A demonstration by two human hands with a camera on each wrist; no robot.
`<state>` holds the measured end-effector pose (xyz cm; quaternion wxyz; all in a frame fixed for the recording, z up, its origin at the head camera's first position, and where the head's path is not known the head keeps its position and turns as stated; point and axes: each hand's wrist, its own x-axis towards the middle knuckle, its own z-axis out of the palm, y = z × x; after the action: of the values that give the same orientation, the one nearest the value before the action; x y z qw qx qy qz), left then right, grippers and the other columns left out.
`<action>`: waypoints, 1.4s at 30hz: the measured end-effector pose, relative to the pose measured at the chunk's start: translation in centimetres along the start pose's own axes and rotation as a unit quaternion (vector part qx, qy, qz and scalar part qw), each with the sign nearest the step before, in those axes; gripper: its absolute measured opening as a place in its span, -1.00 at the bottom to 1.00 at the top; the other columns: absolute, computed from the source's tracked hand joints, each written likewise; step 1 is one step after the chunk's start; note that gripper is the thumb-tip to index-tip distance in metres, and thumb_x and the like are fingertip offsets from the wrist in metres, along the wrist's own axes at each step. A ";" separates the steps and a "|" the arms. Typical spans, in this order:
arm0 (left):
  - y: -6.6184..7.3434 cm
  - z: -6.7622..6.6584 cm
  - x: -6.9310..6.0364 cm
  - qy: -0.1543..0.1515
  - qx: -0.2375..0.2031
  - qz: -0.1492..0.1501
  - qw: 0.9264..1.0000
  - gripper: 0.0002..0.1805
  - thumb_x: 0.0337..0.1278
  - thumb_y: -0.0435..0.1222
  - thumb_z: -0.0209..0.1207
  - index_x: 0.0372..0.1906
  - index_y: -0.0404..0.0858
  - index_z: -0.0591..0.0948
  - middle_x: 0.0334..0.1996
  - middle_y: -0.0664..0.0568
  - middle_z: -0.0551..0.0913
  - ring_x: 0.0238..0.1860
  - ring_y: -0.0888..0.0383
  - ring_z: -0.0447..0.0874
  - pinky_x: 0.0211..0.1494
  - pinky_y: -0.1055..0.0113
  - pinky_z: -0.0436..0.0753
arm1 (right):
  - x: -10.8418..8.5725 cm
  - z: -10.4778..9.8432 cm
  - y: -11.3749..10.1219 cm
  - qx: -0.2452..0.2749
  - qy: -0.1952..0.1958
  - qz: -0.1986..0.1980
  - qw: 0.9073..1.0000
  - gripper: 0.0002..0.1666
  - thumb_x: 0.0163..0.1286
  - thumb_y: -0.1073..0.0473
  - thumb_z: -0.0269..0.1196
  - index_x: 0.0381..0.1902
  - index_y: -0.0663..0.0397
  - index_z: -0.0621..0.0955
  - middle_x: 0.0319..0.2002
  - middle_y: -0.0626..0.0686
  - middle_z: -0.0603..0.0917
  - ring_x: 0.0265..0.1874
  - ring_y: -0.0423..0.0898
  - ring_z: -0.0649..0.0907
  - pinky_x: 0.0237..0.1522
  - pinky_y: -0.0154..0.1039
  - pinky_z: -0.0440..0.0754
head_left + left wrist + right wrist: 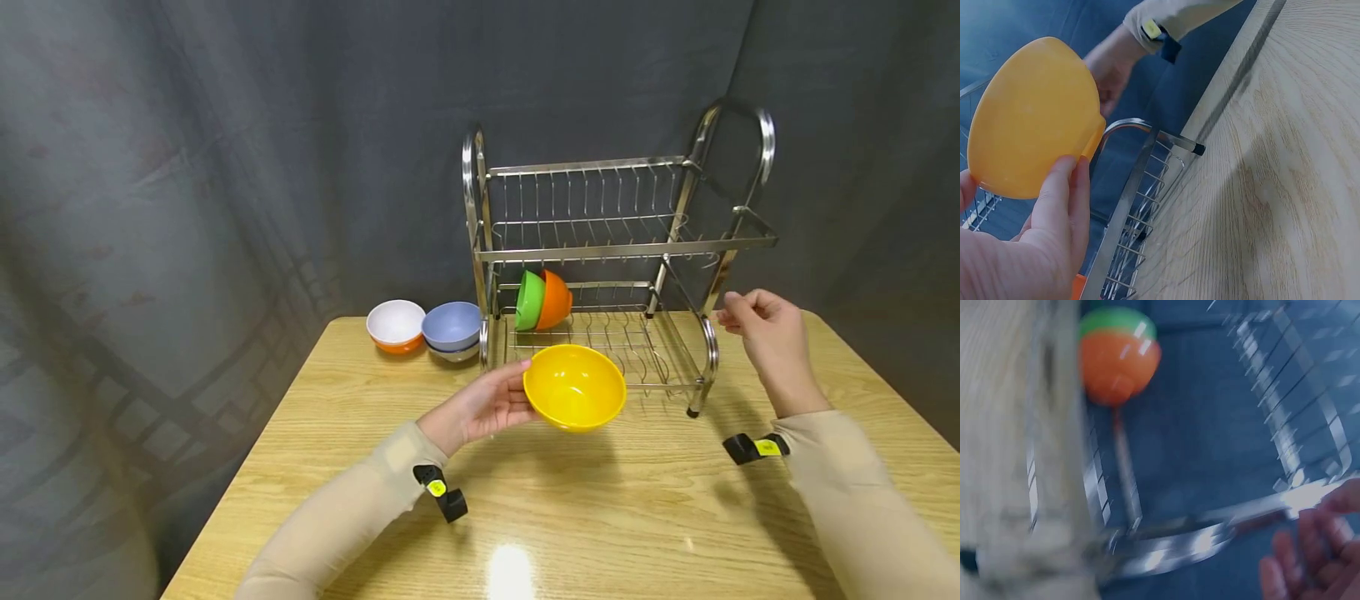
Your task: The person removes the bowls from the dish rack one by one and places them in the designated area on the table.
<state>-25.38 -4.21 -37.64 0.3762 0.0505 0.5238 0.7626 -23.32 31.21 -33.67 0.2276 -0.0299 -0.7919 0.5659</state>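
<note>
My left hand (498,402) grips a yellow bowl (574,388) by its left side, thumb at the rim and fingers beneath. It is held above the table, before the dish rack (626,250), its inside facing the head camera. In the left wrist view the outside of the yellow bowl (1035,119) shows. My right hand (772,333) is in the air by the rack's right side, fingers loosely bent and holding nothing. On the rack's lower tier, a green bowl (529,300) and an orange bowl (555,300) stand on edge, nested together at the left.
Left of the rack, a white-lined orange bowl (396,323) and a blue bowl (452,327) stacked on another bowl (456,353) sit on the wooden table (360,433). The rack's upper tier holds no dishes. A grey curtain (360,150) hangs behind.
</note>
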 end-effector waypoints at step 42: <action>4.8 -18.0 -6.4 0.104 0.075 -0.005 0.992 -0.70 0.50 -0.16 -0.13 -0.18 -0.20 0.58 -0.28 0.02 0.70 -0.24 0.12 0.69 -0.13 0.33 0.74 | 2.5 -0.9 3.3 -0.102 -0.170 0.124 0.972 -0.42 0.56 0.04 -0.10 0.02 0.62 0.32 -0.40 -0.15 0.44 -0.46 -0.38 0.51 -0.40 -0.49 0.64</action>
<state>-31.83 -22.73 -39.61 0.3187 -0.0042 0.6161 0.7203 -25.93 33.90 -35.59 0.0129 -0.0541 -0.8625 0.5030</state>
